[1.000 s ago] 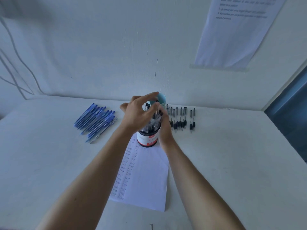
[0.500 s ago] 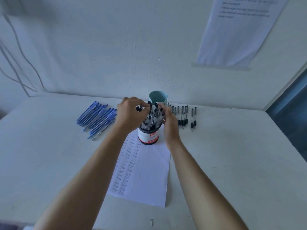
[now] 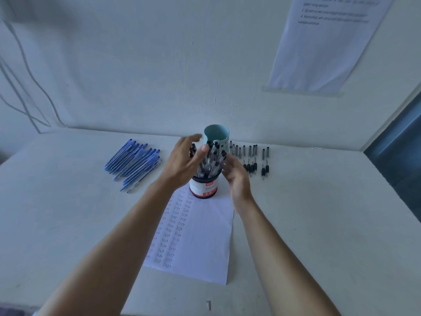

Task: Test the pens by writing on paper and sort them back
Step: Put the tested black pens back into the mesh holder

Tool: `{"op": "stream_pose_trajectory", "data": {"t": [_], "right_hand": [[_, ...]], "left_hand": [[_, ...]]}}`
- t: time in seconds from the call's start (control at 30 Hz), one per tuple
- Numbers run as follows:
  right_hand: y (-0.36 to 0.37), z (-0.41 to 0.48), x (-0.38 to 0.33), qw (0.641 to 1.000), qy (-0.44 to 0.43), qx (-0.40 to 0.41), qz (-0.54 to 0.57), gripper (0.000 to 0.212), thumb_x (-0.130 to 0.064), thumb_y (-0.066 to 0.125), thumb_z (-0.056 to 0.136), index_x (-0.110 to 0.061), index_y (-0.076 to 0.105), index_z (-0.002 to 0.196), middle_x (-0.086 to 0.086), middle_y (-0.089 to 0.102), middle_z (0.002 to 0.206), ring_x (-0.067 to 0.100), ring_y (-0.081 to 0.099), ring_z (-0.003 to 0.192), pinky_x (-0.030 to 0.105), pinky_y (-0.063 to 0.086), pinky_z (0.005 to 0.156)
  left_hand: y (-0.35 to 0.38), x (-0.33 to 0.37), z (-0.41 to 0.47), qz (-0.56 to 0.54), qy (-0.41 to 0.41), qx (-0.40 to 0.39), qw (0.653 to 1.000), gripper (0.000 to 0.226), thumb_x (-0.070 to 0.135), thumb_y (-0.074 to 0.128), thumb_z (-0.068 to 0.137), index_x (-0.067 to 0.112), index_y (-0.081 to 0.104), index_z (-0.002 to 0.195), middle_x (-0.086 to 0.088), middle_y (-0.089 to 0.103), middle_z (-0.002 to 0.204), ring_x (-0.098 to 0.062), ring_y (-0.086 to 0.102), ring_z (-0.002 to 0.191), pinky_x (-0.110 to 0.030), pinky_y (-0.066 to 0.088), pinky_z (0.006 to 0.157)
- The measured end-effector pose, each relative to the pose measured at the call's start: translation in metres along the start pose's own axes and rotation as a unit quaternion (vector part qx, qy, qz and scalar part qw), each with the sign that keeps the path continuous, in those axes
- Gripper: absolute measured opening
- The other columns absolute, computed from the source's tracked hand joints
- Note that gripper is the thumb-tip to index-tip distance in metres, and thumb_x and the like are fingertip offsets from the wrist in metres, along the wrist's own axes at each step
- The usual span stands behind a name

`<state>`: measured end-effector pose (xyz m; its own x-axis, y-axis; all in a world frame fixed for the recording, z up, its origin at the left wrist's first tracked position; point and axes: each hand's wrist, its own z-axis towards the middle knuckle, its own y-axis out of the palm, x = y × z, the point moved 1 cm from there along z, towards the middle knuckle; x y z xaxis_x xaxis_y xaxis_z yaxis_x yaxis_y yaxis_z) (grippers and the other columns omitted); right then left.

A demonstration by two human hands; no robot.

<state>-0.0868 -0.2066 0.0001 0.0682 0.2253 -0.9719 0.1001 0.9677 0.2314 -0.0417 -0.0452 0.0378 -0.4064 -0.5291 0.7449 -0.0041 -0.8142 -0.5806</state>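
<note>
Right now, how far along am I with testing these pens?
Done: the paper carries columns of "test" scribbles, and blue pens lie grouped on the left. In hand: left hand and right hand are open around the can of black pens, gripping none. Left: probably those black pens.

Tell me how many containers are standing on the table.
2. The red-and-white pen holder stands at the far end of the written sheet; the teal cup stands right behind it.

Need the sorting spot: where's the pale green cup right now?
Head view, centre: the pale green cup stands by the wall, just behind the red-and-white pen can, black pen parts to its right.
</note>
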Motion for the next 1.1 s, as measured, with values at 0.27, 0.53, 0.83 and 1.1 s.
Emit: {"op": "stream_pose_trajectory", "data": {"t": [0.27,0.53,0.83,1.1], "right_hand": [[-0.016,-0.001,0.029,0.971,0.045,-0.123,-0.201,0.052,-0.006,0.076,0.070,-0.028,0.060,0.115,-0.013,0.071,0.110,0.012,0.068,0.108,0.033,0.053,0.092],[-0.017,0.004,0.042,0.966,0.033,-0.087,-0.240,0.069,-0.026,0.089,0.064,-0.027,0.057,0.125,-0.008,0.069,0.120,0.013,0.066,0.110,0.042,0.055,0.097],[-0.016,0.005,0.040,0.969,0.028,-0.087,-0.229,0.077,-0.031,0.089,0.058,-0.024,0.057,0.127,-0.005,0.069,0.119,0.012,0.068,0.106,0.038,0.057,0.094],[-0.017,0.005,0.040,0.969,0.026,-0.090,-0.229,0.072,-0.036,0.089,0.057,-0.025,0.058,0.122,-0.003,0.070,0.117,0.013,0.068,0.107,0.039,0.056,0.095]], "left_hand": [[0.007,0.015,0.009,0.159,0.191,-0.044,0.968,0.069,0.067,0.063,0.075,0.027,0.064,0.131,0.004,0.056,0.143,-0.021,0.043,0.139,-0.049,0.045,0.106],[0.018,0.030,0.009,0.284,0.089,0.042,0.954,0.053,0.065,0.036,0.089,0.030,0.061,0.121,-0.001,0.054,0.131,-0.029,0.045,0.128,-0.060,0.028,0.105],[0.014,0.031,0.012,0.215,0.109,-0.044,0.970,0.054,0.057,0.027,0.091,0.040,0.059,0.132,0.009,0.053,0.136,-0.019,0.039,0.127,-0.044,0.033,0.094],[0.012,0.032,0.002,0.298,0.124,-0.079,0.943,0.080,0.071,0.015,0.090,0.025,0.062,0.134,0.009,0.053,0.147,-0.020,0.033,0.146,-0.044,0.025,0.113]]}}
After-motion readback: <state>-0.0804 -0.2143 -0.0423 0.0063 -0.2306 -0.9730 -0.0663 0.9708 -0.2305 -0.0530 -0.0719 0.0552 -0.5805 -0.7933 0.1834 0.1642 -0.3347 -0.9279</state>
